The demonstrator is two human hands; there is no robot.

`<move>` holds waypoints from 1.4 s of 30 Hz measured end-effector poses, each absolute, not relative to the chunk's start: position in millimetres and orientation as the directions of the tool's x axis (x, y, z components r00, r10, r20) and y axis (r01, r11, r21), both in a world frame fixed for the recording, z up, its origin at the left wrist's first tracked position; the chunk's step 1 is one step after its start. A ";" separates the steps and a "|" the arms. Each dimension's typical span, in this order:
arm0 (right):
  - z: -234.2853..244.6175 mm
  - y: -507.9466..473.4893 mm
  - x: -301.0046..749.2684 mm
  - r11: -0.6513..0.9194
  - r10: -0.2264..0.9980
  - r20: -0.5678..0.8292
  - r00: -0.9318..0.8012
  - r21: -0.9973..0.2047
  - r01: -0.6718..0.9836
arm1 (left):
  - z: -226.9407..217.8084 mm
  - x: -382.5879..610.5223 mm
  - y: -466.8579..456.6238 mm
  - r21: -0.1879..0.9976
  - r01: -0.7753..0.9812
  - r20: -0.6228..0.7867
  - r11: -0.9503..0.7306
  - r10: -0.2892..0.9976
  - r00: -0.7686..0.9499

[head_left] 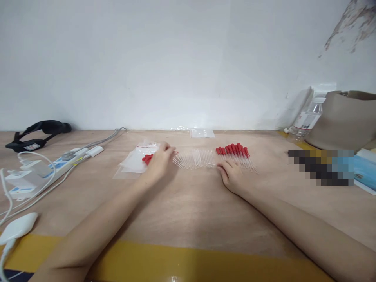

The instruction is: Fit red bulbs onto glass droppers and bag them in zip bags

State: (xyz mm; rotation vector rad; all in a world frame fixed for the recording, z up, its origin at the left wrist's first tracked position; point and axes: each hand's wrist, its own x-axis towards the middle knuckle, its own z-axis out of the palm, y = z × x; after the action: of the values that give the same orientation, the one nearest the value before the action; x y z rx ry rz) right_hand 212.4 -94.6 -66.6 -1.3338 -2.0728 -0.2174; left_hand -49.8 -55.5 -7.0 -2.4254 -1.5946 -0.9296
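Observation:
My left hand (160, 159) is closed, fingers pinched together, beside a small pile of red rubber bulbs (147, 159) on clear zip bags (133, 162). A hint of red shows by its fingertips, but what they hold is hidden. My right hand (231, 175) pinches the end of a thin clear dropper tube (210, 164), which points left. Between the hands lies a row of bare clear tubes (195, 158). Just beyond my right hand, several droppers with red bulbs (235, 149) lie side by side, their tubes toward me.
At left are a power strip (63, 164) with chargers and cables, a black strap-like item (41, 135) and a white puck-shaped device (19, 227). A small clear bag (202, 133) lies by the wall. To the right stand a plastic bottle (308, 117), a beige container (342, 119) and a blue packet (364, 170).

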 end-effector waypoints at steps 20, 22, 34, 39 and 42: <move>-64.2 -109.3 200.2 0.646 0.649 0.629 -0.429 -0.157 0.747 | -50.4 -9.8 -88.2 0.454 0.512 0.493 -0.729 0.685 0.536; -63.8 -110.0 198.9 0.643 0.654 0.629 -0.419 -0.172 0.746 | -49.7 -8.7 -89.5 0.480 0.509 0.487 -0.714 0.700 0.522; -61.8 -111.7 197.2 0.659 0.670 0.603 -0.433 -0.215 0.721 | -49.1 -6.9 -92.3 0.518 0.454 0.485 -0.725 0.686 0.542; -66.2 -106.9 198.9 0.700 0.668 0.567 -0.482 -0.260 0.665 | -51.4 -7.6 -93.9 0.521 0.466 0.452 -0.715 0.694 0.560; -65.8 -107.7 198.7 0.691 0.663 0.565 -0.490 -0.212 0.691 | -53.3 -8.2 -93.7 0.504 0.483 0.453 -0.716 0.695 0.558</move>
State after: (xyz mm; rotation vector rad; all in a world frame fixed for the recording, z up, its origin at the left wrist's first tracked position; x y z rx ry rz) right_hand 198.7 -107.7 -65.8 -1.0322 -2.2709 -0.0567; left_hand -8.2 -93.7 -53.3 -3.0507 -1.1934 -1.1434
